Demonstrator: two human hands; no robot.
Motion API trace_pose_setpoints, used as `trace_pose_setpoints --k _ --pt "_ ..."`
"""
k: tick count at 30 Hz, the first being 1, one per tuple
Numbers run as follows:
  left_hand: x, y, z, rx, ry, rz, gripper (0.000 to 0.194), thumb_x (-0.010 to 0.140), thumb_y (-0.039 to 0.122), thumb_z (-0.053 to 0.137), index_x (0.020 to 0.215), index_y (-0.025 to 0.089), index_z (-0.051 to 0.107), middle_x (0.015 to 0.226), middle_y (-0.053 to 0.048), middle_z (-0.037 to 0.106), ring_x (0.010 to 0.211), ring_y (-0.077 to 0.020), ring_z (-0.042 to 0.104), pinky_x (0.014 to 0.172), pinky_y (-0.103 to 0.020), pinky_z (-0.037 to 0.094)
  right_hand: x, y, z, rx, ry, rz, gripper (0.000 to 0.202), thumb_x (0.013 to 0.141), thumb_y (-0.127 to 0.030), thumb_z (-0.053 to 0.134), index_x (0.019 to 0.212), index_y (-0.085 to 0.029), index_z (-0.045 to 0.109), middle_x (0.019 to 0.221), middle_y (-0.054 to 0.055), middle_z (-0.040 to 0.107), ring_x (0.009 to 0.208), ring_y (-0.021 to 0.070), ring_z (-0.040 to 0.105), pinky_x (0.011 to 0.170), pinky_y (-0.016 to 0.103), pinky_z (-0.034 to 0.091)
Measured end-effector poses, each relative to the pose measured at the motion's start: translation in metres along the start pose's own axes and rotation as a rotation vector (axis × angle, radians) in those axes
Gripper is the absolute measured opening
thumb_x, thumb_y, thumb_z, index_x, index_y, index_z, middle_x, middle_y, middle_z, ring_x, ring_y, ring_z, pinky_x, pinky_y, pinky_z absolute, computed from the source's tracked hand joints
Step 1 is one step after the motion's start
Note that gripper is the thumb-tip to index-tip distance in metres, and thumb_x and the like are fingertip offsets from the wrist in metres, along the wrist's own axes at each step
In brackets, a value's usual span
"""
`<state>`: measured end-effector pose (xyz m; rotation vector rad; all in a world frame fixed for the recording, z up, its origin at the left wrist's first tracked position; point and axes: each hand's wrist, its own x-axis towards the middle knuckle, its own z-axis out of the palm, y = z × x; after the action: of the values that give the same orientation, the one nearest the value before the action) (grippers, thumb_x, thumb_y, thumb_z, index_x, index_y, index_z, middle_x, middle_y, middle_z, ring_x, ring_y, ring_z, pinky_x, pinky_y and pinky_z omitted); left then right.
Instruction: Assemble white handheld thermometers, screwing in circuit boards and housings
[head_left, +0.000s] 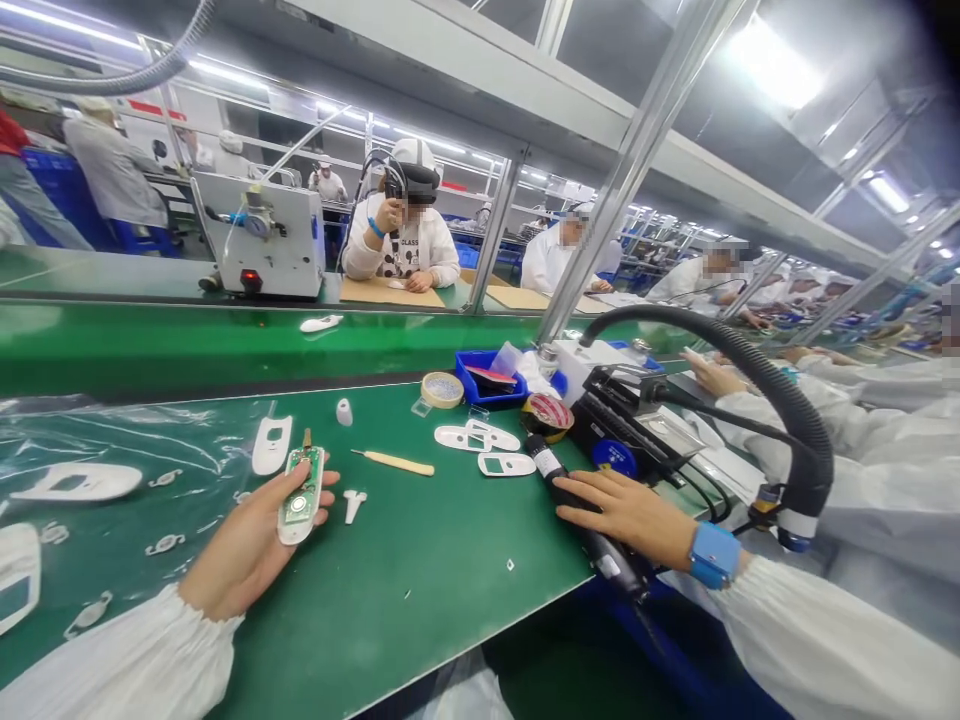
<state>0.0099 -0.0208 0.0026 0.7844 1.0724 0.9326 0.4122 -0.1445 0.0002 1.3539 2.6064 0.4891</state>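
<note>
My left hand [259,530] is closed around a white plastic shell with a green circuit board [301,490] in it, tilted face up, with a metal tip at its upper end. My right hand [626,515] lies across a black electric screwdriver [547,462], its fingers stretched out over the barrel. The screwdriver's rear end reaches past the table edge. Between my hands a yellow-handled pick [397,463] and a small white T-shaped part [353,505] lie on the green table. Close to my left hand lies a white cover with a window [271,445].
More white covers [507,465] lie mid-table. A blue bin [480,378], tape rolls [442,389] and a black device [622,410] with a thick hose [795,420] stand toward the right. Clear plastic film [135,430] holds shells at left. A co-worker [401,240] sits opposite; another's sleeve is at right.
</note>
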Motion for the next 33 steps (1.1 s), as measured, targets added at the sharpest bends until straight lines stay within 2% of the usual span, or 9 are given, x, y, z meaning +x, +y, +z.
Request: trace_pose_setpoints --k 3,5,10,12,14,18,22,27,33 --pt "0.001 -0.002 -0.004 -0.016 0.003 0.014 0.023 0.075 0.022 0.06 0.098 0.016 0.061 0.099 -0.01 0.063 0.072 -0.0138 0.06 0.059 -0.023 0.055 0.007 -0.004 -0.003 0.161 0.086 -0.011 0.043 0.081 -0.004 0.037 0.11 -0.031 0.054 0.122 0.007 0.054 0.113 0.0208 0.049 0.084 0.039 0.045" --pt "0.002 -0.001 -0.006 -0.031 0.007 0.016 0.023 0.075 0.022 0.06 0.097 0.015 0.061 0.099 -0.011 0.063 0.074 -0.0153 0.061 0.06 -0.025 0.055 0.011 -0.014 -0.011 0.292 0.257 0.09 0.038 0.08 -0.011 0.045 0.112 -0.031 0.052 0.118 0.009 0.056 0.109 0.0206 0.051 0.082 0.038 0.046" --pt "0.006 0.006 0.005 -0.077 0.001 0.014 0.021 0.075 0.018 0.059 0.096 0.014 0.061 0.088 -0.009 0.061 0.07 -0.0143 0.059 0.057 -0.024 0.054 0.044 -0.047 -0.054 0.694 1.087 0.54 0.045 0.065 -0.025 0.068 0.107 -0.028 0.052 0.101 0.007 0.06 0.095 0.0227 0.057 0.081 0.041 0.046" --pt "0.006 0.008 0.011 -0.09 -0.02 0.011 0.022 0.076 0.017 0.057 0.098 0.013 0.06 0.082 -0.007 0.06 0.065 -0.0121 0.057 0.054 -0.022 0.052 0.074 -0.052 -0.074 1.031 1.502 0.591 0.044 0.073 -0.039 0.057 0.114 -0.027 0.046 0.09 0.004 0.062 0.09 0.0208 0.058 0.081 0.043 0.046" --pt "0.004 0.008 0.015 -0.104 -0.022 0.008 0.024 0.077 0.017 0.056 0.1 0.013 0.059 0.078 -0.005 0.058 0.062 -0.0109 0.055 0.052 -0.021 0.051 0.11 -0.049 -0.089 1.338 1.751 0.586 0.038 0.077 -0.045 0.051 0.111 -0.028 0.045 0.074 -0.002 0.059 0.07 0.0149 0.059 0.074 0.037 0.048" --pt "-0.001 0.005 0.012 -0.12 0.012 -0.021 0.028 0.077 0.016 0.055 0.105 0.015 0.055 0.077 -0.004 0.057 0.062 -0.0105 0.054 0.055 -0.022 0.051 0.185 -0.029 -0.091 1.476 1.786 0.58 0.032 0.074 -0.047 0.054 0.096 -0.025 0.045 0.056 -0.009 0.05 0.047 0.009 0.052 0.054 0.026 0.047" --pt "-0.003 0.005 0.006 -0.17 0.006 -0.063 0.028 0.077 0.016 0.055 0.105 0.016 0.054 0.075 -0.003 0.055 0.058 -0.0099 0.052 0.053 -0.022 0.049 0.237 -0.004 -0.063 1.427 1.692 0.6 0.029 0.07 -0.039 0.061 0.087 -0.021 0.047 0.051 -0.009 0.05 0.044 0.0093 0.052 0.049 0.023 0.045" --pt "-0.001 0.005 0.005 -0.189 0.001 -0.14 0.027 0.076 0.018 0.056 0.103 0.016 0.052 0.074 -0.003 0.055 0.055 -0.0096 0.05 0.05 -0.022 0.047 0.266 0.021 -0.025 1.371 1.6 0.701 0.034 0.065 -0.039 0.066 0.085 -0.019 0.048 0.053 -0.008 0.052 0.044 0.0104 0.053 0.049 0.025 0.046" --pt "0.001 0.003 0.005 -0.198 0.016 -0.15 0.026 0.077 0.02 0.055 0.102 0.016 0.052 0.074 -0.003 0.055 0.055 -0.0095 0.049 0.048 -0.022 0.044 0.277 0.035 -0.003 1.373 1.592 0.75 0.035 0.064 -0.04 0.066 0.086 -0.019 0.048 0.055 -0.008 0.052 0.044 0.0095 0.053 0.05 0.025 0.048"
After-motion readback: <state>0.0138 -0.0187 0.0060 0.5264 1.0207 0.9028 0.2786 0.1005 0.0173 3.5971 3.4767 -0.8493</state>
